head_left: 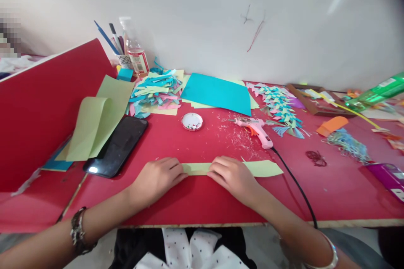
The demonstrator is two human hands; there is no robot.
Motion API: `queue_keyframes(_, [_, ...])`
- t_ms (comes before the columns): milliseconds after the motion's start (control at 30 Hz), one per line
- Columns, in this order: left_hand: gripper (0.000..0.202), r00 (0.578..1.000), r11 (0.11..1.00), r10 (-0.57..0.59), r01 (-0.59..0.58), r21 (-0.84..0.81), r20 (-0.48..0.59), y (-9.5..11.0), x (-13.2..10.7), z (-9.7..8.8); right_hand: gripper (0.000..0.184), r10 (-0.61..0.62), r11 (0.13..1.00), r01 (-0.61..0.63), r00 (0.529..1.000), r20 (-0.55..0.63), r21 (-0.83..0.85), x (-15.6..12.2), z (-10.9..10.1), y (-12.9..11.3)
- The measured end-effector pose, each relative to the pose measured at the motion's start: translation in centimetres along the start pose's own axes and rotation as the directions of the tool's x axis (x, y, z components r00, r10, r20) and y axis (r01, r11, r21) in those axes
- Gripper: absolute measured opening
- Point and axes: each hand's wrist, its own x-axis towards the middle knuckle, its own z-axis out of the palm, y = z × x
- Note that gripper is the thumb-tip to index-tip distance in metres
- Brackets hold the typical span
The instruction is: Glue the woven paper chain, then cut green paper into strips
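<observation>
A pale green paper strip (198, 169) lies across the red tabletop in front of me. My left hand (159, 178) presses on its left end, fingers bent together over the paper. Further along the strip, my right hand (232, 176) pinches and presses it, and the rest of the paper runs out to the right past the knuckles. Both thumbs are partly hidden. Beyond my hands sit a small white lid (192, 122) with tiny bits in it and a pink glue gun (256, 129) on its side.
At left, a black phone (121, 145) is partly under folded green paper (86, 128). A pile of cut paper strips (154, 92), a blue sheet (217, 92) and a woven paper piece (277, 105) line the wall. The black cord (296, 183) runs over the table's front edge. A green bottle (378, 92) lies right.
</observation>
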Motion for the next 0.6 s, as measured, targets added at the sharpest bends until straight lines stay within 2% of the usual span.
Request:
queue_keyframes(133, [0.028, 0.997, 0.997, -0.064, 0.065, -0.029, 0.035, -0.5, 0.3, 0.1, 0.029, -0.081, 0.983, 0.078, 0.997, -0.014, -0.168, 0.6, 0.4, 0.9])
queue_keyframes(333, [0.021, 0.984, 0.993, -0.114, 0.118, -0.017, 0.136, -0.8, 0.4, -0.3, 0.028, -0.109, 0.972, 0.111, 0.994, 0.024, -0.205, 0.8, 0.8, 1.9])
queue_keyframes(433, [0.022, 0.987, 0.993, -0.117, 0.113, 0.040, 0.110, -0.7, 0.4, -0.4, 0.027, -0.101, 0.973, 0.106, 0.994, 0.035, -0.206, 0.8, 0.9, 1.9])
queue_keyframes(533, [0.031, 0.998, 0.985, 0.037, -0.044, 0.166, 0.041, 0.0, 0.3, -0.4, 0.025, -0.100, 0.972, 0.111, 0.993, 0.063, -0.207, 1.1, 0.9, 1.8])
queue_keyframes(600, [0.035, 0.985, 0.960, 0.171, -0.172, 0.221, 0.021, 0.8, 0.1, -0.1, 0.023, -0.100, 0.972, 0.115, 0.992, 0.082, -0.206, 1.3, 0.8, 1.6])
